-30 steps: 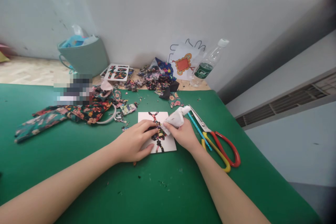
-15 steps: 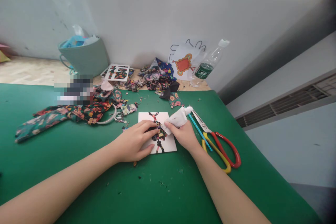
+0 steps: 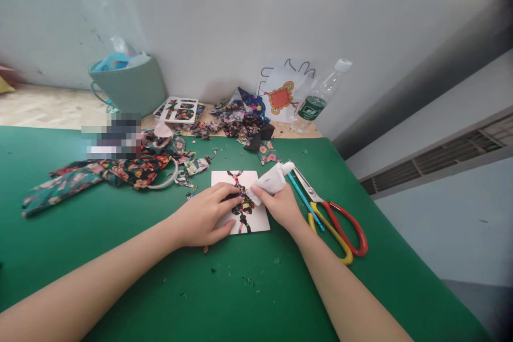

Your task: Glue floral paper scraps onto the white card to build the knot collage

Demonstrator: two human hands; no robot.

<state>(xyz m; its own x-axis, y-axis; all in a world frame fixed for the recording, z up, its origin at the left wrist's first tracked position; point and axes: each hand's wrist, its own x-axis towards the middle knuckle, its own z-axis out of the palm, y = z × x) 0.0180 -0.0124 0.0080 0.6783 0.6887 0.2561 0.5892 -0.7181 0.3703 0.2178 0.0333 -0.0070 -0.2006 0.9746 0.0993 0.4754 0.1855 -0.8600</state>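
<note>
A white square board (image 3: 259, 222) lies flat on the green table, bearing a design of dark floral fabric pieces (image 3: 242, 208). My left hand (image 3: 214, 214) rests across the board's left side, fingers stretched out with their tips on the fabric. In my right hand (image 3: 282, 206) is a crumpled white glue tube (image 3: 272, 180), gripped under the thumb, its white cap end pointing up and right. The tube's lower end reaches over the board's upper right part. My right hand's other fingers are mostly hidden behind the tube.
Scissors with red and yellow handles (image 3: 340, 230) and a blue pencil-like stick (image 3: 306, 203) lie right of the board. Floral cloth (image 3: 120, 171) and scraps (image 3: 244, 117) lie left and behind. Along the wall stand a green basket (image 3: 128, 88), a plastic bottle (image 3: 316, 104) and a drawing (image 3: 278, 97).
</note>
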